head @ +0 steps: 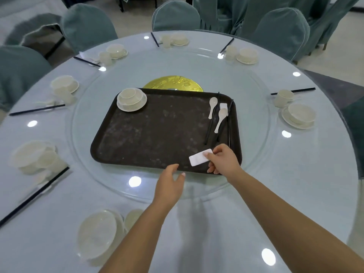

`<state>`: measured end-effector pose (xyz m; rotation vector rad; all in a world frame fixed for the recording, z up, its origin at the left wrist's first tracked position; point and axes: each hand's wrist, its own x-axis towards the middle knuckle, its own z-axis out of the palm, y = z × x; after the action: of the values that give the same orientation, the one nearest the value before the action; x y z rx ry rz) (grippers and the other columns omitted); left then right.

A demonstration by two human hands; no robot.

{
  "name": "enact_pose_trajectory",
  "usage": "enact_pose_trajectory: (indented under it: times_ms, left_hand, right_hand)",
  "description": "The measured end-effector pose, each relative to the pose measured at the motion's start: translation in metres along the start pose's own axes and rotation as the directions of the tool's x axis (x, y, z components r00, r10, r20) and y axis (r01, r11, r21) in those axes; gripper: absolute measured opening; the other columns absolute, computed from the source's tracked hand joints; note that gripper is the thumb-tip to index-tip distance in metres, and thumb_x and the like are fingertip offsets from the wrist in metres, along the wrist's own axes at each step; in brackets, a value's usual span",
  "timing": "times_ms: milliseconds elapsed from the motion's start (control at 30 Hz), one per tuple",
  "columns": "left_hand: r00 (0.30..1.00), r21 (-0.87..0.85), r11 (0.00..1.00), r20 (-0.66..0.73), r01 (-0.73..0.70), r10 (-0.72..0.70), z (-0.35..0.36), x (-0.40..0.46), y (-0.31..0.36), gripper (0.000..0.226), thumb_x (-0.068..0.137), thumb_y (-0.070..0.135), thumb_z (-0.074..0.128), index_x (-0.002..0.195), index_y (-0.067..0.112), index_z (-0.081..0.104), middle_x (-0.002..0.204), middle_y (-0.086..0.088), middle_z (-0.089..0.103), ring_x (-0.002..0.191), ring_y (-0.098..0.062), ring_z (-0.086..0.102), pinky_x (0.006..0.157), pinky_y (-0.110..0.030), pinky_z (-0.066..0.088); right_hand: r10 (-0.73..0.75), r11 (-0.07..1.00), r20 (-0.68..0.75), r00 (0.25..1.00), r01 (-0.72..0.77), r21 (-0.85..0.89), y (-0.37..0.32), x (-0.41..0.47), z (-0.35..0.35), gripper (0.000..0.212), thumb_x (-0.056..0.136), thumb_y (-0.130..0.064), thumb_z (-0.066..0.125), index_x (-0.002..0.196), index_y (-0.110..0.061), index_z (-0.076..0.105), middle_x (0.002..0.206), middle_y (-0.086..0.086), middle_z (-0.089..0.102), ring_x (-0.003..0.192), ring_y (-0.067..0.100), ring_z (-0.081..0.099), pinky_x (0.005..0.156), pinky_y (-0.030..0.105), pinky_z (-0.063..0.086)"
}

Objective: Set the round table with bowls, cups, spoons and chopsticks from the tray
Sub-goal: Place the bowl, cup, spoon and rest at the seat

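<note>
A dark brown tray (157, 134) lies on the glass turntable of the round table (256, 194). In its far left corner a cream bowl with a cup inside sits on a plate (131, 99). Along its right side lie two white spoons (220, 119), black chopsticks (211, 125) and a small white rest (223, 106). My right hand (222, 159) pinches a white rectangular chopstick rest (199, 159) just above the tray's near right corner. My left hand (170, 181) hovers with relaxed fingers at the tray's near edge and holds nothing.
Several place settings of plate, bowl, cup and black chopsticks ring the table, among them a near left setting (98, 233) and a right setting (298, 115). A gold disc (173, 83) lies behind the tray. Teal covered chairs (175, 16) surround the table.
</note>
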<state>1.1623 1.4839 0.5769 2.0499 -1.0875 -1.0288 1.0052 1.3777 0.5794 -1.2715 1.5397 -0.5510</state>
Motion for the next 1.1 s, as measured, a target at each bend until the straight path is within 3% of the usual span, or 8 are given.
enact_pose_trajectory:
  times_ms: [200,433,633,833,1100]
  left_hand:
    - [0.997,-0.222,0.973,-0.018,0.066,-0.072,-0.027,-0.051,-0.014,0.037,0.096,0.03,0.055,0.133,0.029,0.049,0.125,0.014,0.054,0.095,0.003,0.056,0.074,-0.014,0.04]
    - [0.991,-0.34,0.932,0.004,0.124,-0.131,-0.064,-0.099,-0.049,0.022,0.097,0.023,0.055,0.117,0.02,0.062,0.107,0.003,0.068,0.08,-0.009,0.071,0.073,-0.019,0.057]
    - [0.983,-0.452,0.873,0.043,0.18,-0.181,-0.083,-0.13,-0.084,0.013,0.091,0.012,0.06,0.096,0.021,0.069,0.086,-0.001,0.072,0.073,-0.016,0.071,0.065,-0.02,0.054]
    - [0.935,-0.277,0.909,0.259,0.311,-0.241,-0.085,-0.152,-0.115,0.014,0.086,0.018,0.067,0.099,0.015,0.063,0.086,-0.001,0.074,0.072,-0.012,0.073,0.064,-0.019,0.056]
    - [0.891,-0.259,0.877,0.328,0.404,-0.314,-0.089,-0.162,-0.152,0.016,0.082,0.009,0.068,0.097,0.006,0.064,0.093,-0.012,0.072,0.077,-0.017,0.071,0.079,-0.031,0.06]
  right_hand:
    - [-0.031,0.999,0.134,0.99,0.025,0.046,-0.007,-0.061,0.03,0.022,0.089,-0.025,0.067,0.092,-0.008,0.053,0.059,0.006,0.066,0.047,0.017,0.063,0.042,0.023,0.046]
    - [0.013,0.991,0.267,0.964,-0.047,0.122,-0.001,-0.135,0.074,0.023,0.091,-0.025,0.066,0.096,-0.008,0.052,0.056,0.004,0.065,0.047,0.018,0.062,0.041,0.022,0.045]
    - [0.079,0.973,0.294,0.953,-0.137,0.183,0.025,-0.184,0.099,0.022,0.091,-0.022,0.065,0.099,-0.008,0.049,0.057,0.006,0.064,0.05,0.024,0.064,0.043,0.025,0.046]
    - [0.101,0.983,0.253,0.962,-0.136,0.125,0.05,-0.208,0.115,0.014,0.092,-0.017,0.062,0.099,-0.008,0.053,0.062,0.008,0.065,0.055,0.024,0.067,0.048,0.027,0.05]
    - [0.048,0.998,0.306,0.951,-0.031,-0.06,0.075,-0.223,0.143,0.004,0.093,-0.015,0.058,0.096,-0.016,0.058,0.076,0.007,0.068,0.058,0.012,0.066,0.053,0.024,0.051]
